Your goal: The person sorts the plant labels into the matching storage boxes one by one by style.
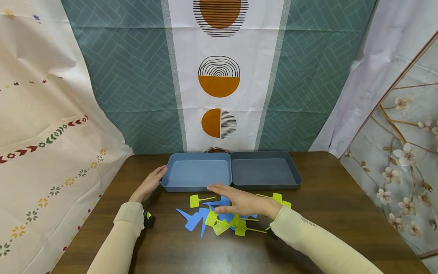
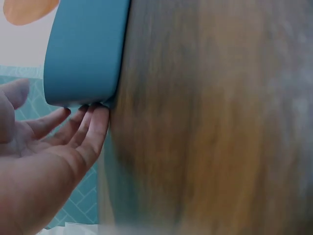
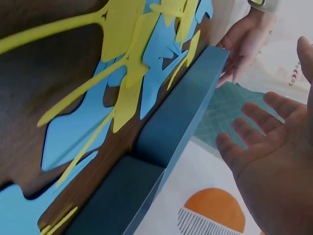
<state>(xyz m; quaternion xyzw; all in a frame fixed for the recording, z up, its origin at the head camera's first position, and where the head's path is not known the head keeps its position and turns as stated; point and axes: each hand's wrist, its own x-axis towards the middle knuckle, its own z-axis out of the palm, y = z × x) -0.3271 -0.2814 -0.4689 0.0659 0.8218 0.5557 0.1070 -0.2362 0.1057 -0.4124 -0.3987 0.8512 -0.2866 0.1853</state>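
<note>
Side by side stand a light blue tray [image 1: 200, 173] and a dark grey-blue tray [image 1: 265, 171]. My left hand [image 1: 150, 184] touches the outer left end of the light blue tray, its fingertips against the wall in the left wrist view. Over the table, in front of the trays, my right hand [image 1: 243, 201] hovers with fingers extended and holds nothing. Beneath and around it lies a loose pile of flat T-shaped plant labels, some yellow [image 1: 240, 228], some blue [image 1: 193, 220]. The right hand hides part of the pile in the head view.
The brown wooden table [image 1: 164, 251] extends on both sides of the pile. Behind the trays hangs a green and white patterned cloth [image 1: 137, 76]. A cream cloth [image 1: 51, 152] hangs at the left and a floral one [image 1: 403, 179] at the right.
</note>
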